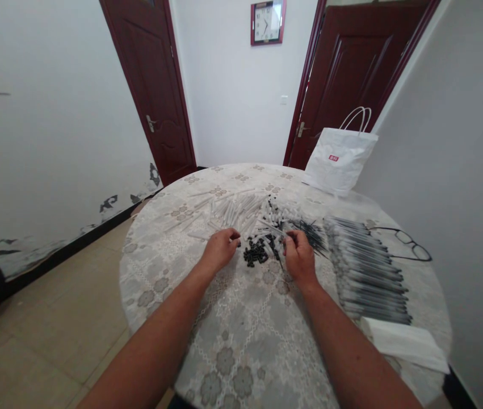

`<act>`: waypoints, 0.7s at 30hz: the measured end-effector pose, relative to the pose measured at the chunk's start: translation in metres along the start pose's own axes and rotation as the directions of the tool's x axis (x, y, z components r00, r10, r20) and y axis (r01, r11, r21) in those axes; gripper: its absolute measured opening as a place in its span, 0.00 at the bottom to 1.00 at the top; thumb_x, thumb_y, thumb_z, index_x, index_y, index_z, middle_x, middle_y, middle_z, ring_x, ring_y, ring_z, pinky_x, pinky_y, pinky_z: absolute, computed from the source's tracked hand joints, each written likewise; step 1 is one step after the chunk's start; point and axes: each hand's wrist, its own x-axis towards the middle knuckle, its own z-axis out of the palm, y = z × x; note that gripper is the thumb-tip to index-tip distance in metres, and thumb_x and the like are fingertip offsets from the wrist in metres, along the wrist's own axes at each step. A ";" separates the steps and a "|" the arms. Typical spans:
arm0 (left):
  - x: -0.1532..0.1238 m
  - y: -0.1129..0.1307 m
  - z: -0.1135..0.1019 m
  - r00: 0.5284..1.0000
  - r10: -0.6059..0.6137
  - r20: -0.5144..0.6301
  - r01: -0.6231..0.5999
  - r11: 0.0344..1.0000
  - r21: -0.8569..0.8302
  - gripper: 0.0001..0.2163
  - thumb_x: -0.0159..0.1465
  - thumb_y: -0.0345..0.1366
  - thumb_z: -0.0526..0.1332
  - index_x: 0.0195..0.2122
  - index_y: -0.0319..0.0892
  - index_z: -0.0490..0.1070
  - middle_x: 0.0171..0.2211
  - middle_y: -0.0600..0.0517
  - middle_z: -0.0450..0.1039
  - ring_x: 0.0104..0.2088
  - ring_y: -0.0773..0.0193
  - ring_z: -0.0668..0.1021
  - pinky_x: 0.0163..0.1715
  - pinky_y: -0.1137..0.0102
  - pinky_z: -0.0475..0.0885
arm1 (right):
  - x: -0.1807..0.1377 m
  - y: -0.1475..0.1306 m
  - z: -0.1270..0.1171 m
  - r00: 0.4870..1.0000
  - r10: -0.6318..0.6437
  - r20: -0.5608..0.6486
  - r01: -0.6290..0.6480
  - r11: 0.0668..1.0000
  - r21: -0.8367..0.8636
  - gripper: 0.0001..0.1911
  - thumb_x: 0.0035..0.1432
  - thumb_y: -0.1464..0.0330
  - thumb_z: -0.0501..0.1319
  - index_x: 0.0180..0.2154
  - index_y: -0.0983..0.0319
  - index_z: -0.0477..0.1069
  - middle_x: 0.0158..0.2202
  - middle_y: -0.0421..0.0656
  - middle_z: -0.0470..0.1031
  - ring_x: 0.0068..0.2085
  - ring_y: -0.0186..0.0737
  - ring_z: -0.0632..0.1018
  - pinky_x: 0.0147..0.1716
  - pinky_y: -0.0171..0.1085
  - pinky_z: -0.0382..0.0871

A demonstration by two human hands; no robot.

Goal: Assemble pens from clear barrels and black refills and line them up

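Observation:
My left hand (223, 249) is closed in a pinch, with a small black pen part (238, 243) at its fingertips. My right hand (299, 253) is closed around a clear pen barrel (273, 228), whose far end points up and left. Between the hands lies a heap of small black pen parts (256, 253). Beyond them spreads a loose pile of clear barrels (235, 210). Thin dark refills (311, 234) fan out just past my right hand. Small white and black pieces (281, 211) are heaped behind the refills.
Many pens (371, 272) lie in a long row at the right of the round, cloth-covered table (228, 352). Eyeglasses (411, 244) rest beside them, with a white folded packet (403, 341) nearer me. A white paper bag (339, 162) stands at the back right.

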 end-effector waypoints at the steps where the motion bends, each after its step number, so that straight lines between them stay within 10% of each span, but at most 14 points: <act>1: 0.002 0.005 0.005 1.000 0.020 0.007 -0.020 0.999 0.027 0.08 0.63 0.34 0.61 0.40 0.43 0.77 0.40 0.47 0.80 0.40 0.58 0.79 0.43 0.67 0.70 | 0.000 0.000 0.000 1.000 0.007 -0.007 -0.007 1.000 0.003 0.15 0.63 0.61 0.53 0.45 0.61 0.72 0.36 0.44 0.78 0.33 0.41 0.76 0.35 0.37 0.66; 13: 0.018 0.042 0.058 0.995 -0.034 0.098 -0.019 0.868 0.497 0.12 0.68 0.40 0.55 0.46 0.43 0.73 0.45 0.41 0.74 0.48 0.52 0.75 0.44 0.63 0.69 | 0.003 0.000 -0.003 0.999 -0.002 -0.033 0.002 1.000 0.001 0.16 0.63 0.61 0.52 0.46 0.62 0.72 0.33 0.44 0.78 0.34 0.43 0.76 0.35 0.37 0.66; 21: 0.017 0.032 0.060 0.996 -0.053 0.075 0.014 0.895 0.445 0.09 0.66 0.33 0.55 0.43 0.41 0.73 0.43 0.40 0.74 0.46 0.53 0.77 0.42 0.65 0.68 | 0.001 -0.004 -0.004 0.999 -0.033 -0.031 0.033 0.999 -0.006 0.15 0.63 0.62 0.52 0.45 0.61 0.72 0.32 0.43 0.77 0.33 0.42 0.76 0.35 0.37 0.66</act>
